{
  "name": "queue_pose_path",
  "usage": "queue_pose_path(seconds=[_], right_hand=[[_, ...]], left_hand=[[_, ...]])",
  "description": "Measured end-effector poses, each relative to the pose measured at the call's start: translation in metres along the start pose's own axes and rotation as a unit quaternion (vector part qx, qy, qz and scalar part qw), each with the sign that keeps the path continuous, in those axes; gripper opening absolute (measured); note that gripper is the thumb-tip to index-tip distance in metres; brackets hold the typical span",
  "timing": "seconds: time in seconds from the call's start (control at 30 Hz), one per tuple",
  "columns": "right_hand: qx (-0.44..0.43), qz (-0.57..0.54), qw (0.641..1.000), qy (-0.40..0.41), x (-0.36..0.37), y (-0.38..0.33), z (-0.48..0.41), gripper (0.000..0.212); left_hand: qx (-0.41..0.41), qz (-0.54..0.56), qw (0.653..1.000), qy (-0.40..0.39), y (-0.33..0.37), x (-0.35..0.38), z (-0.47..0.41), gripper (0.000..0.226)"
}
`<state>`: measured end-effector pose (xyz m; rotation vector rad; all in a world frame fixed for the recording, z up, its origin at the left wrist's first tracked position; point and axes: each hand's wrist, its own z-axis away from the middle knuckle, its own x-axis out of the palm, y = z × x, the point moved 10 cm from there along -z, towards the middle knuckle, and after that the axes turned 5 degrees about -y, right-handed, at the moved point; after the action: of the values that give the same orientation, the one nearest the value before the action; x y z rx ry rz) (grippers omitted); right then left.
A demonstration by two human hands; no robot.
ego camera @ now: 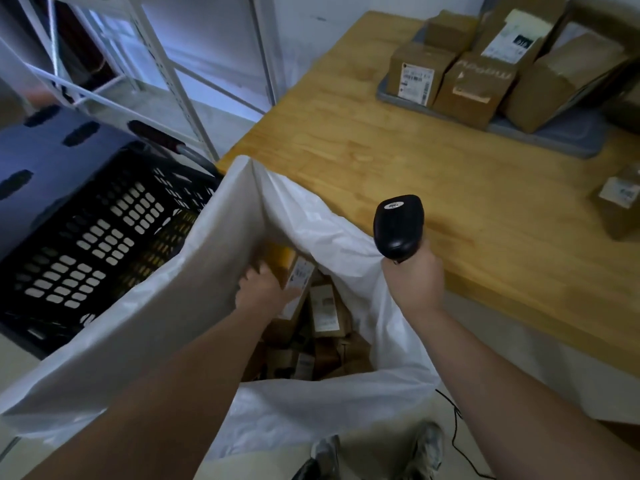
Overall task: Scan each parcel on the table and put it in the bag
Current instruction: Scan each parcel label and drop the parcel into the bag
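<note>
My left hand (264, 288) reaches down into the open white bag (194, 271) and holds a small cardboard parcel with a white barcode label (298, 276) just above the pile. Several brown parcels (325, 327) lie at the bottom of the bag. My right hand (414, 282) grips a black handheld scanner (398, 225) upright over the bag's right rim, beside the wooden table (381, 161). Several boxes (467, 77) stand on a grey tray (554, 136) at the table's far right. One labelled parcel (620, 202) lies alone at the right edge.
A black perforated plastic crate (97, 237) stands left of the bag. White metal shelving (156, 64) rises behind it. A thin black cable (457, 431) trails on the floor near my shoes (422, 452).
</note>
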<state>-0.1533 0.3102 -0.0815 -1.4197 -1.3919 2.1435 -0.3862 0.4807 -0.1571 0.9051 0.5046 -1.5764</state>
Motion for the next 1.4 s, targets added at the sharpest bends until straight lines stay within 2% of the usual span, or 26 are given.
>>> queue_pose_path(seconds=[0.17,0.33,0.43,0.53,0.67,0.83,1.03,1.1,1.2,1.4], right_hand=[[0.02,0.029,0.999,-0.019,0.002,0.012,-0.004,0.026],[0.066,0.09,0.991,-0.079,0.007,0.026,-0.002,0.041],[0.055,0.109,0.984,-0.127,-0.001,0.019,0.003,0.014],[0.049,0.094,0.987,-0.117,-0.034,0.007,0.001,0.015],[0.062,0.054,0.994,-0.077,-0.103,0.001,-0.013,0.04],[0.077,0.038,0.996,-0.031,-0.198,0.02,-0.038,0.028],[0.074,-0.038,0.996,0.014,-0.305,0.051,-0.083,0.009],[0.075,-0.083,0.994,0.013,-0.33,0.06,-0.097,0.018],[0.072,-0.093,0.993,0.012,-0.358,0.072,-0.12,0.025],[0.07,-0.088,0.994,0.005,-0.373,0.087,-0.171,0.027]], left_hand=[[0.085,0.017,0.996,0.022,0.024,-0.007,0.014,0.072],[0.137,0.029,0.989,0.043,0.045,-0.033,0.035,0.055],[0.173,0.044,0.982,0.055,0.067,-0.051,0.051,0.055],[0.227,0.069,0.969,0.071,0.11,-0.067,0.073,0.058],[0.3,0.081,0.947,0.074,0.189,-0.077,0.101,0.055],[0.362,0.072,0.927,0.07,0.294,-0.075,0.121,0.055],[0.37,0.071,0.923,0.074,0.411,-0.064,0.127,0.055],[0.365,0.081,0.924,0.077,0.439,-0.061,0.126,0.055],[0.349,0.098,0.929,0.08,0.464,-0.057,0.121,0.055],[0.317,0.116,0.937,0.089,0.492,-0.061,0.098,0.056]])
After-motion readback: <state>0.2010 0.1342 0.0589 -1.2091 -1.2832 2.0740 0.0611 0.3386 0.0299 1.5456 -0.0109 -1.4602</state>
